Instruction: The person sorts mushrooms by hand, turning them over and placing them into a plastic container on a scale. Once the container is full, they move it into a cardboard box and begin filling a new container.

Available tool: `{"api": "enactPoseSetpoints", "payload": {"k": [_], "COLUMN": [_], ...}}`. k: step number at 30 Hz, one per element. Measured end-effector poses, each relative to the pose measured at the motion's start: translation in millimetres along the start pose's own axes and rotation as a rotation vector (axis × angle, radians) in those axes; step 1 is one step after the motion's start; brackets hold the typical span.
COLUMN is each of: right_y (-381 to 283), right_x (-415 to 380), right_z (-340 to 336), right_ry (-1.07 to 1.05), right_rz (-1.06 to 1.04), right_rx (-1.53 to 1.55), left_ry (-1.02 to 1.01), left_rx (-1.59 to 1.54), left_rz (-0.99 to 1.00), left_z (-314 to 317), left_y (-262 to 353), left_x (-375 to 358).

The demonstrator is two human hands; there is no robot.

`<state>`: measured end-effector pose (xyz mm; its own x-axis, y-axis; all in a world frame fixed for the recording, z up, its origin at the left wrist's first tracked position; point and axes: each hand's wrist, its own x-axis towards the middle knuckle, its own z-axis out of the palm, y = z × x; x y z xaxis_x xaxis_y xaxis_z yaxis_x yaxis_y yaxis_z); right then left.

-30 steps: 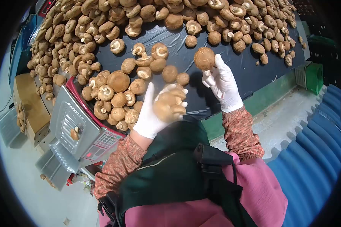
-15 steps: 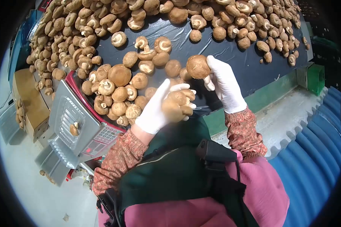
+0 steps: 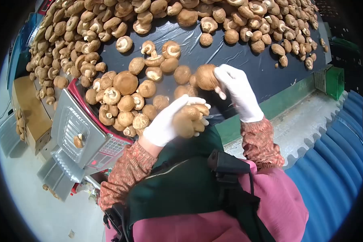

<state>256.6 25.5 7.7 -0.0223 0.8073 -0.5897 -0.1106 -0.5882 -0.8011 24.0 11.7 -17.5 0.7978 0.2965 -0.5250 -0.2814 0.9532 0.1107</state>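
Note:
My left hand [image 3: 165, 124], in a white glove, cradles several brown shiitake mushrooms [image 3: 185, 121] in its palm, with the fingers curled around them. A single large shiitake mushroom [image 3: 206, 76] is in my right hand [image 3: 238, 90], also gloved in white, gripped at its right edge, cap toward me. That mushroom is up and to the right of the left hand, over the dark table covering. Left of my hands lies a loose group of shiitake mushrooms [image 3: 125, 82], some cap up, some showing pale gills and stems.
Large heaps of mushrooms [image 3: 88, 24] cover the table's far and left sides. A red-rimmed scale [image 3: 82, 129] with one mushroom on its tray stands at left, near a cardboard box [image 3: 32, 113]. At right are a green basket [image 3: 335, 82] and blue corrugated sheeting [image 3: 330, 161].
The right hand and its mushroom have shifted slightly down and left, and the mushroom has tilted. My left thumb has moved in over the mushrooms in that palm.

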Motion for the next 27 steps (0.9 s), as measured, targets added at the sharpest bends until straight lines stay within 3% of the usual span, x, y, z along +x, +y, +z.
{"api": "enactPoseSetpoints", "payload": {"k": [3, 4, 5, 7, 10, 13, 15, 19, 23, 25, 26, 27], "right_y": [-6.0, 5.2, -7.9, 2.7, 24.4, 29.4, 23.6, 13.9, 30.8, 22.6, 20.3, 15.6], "right_x": [-29.5, -39.3, -55.7, -77.8, -85.2, -53.3, -10.1, 78.1, 111.4, 90.5, 82.6, 73.2], "right_z": [-46.6, -71.2, -87.8, -120.4, -142.5, -123.5, -86.4, -51.8, -60.6, -52.0, -55.9, -60.9], "right_ry": [0.129, 0.187, 0.213, 0.207, 0.070, 0.265, 0.466, 0.732, 0.731, 0.552, 0.377, 0.107], "right_rz": [0.006, -0.102, 0.097, 0.006, 0.153, -0.193, -0.598, -0.731, -0.871, -0.754, -0.460, -0.367], "right_rx": [-0.382, -0.532, -0.727, -1.338, -1.871, -1.678, -1.390, -1.404, -1.309, -0.778, -0.366, 0.123], "left_ry": [0.041, 0.048, 0.055, 0.048, 0.029, 0.012, 0.009, 0.027, 0.049, 0.039, 0.032, 0.034], "left_rx": [-0.021, -0.028, -0.038, -0.028, -0.008, -0.006, -0.041, -0.028, -0.021, -0.033, -0.036, -0.020], "left_rz": [0.045, 0.059, 0.072, 0.065, 0.062, 0.049, 0.036, 0.048, 0.109, 0.107, 0.104, 0.110], "left_z": [0.4, -1.8, -3.4, -2.8, -1.1, -2.7, -6.4, -6.3, -8.5, -7.4, -6.2, -4.9], "left_y": [-0.6, -1.5, -1.3, -1.1, -3.5, -4.0, -3.3, -5.1, -4.9, -3.5, -1.8, -2.0], "left_x": [-5.0, -6.6, -5.6, 0.5, 5.8, 4.2, 3.9, 2.0, -2.3, -4.0, -3.0, -1.9]}}
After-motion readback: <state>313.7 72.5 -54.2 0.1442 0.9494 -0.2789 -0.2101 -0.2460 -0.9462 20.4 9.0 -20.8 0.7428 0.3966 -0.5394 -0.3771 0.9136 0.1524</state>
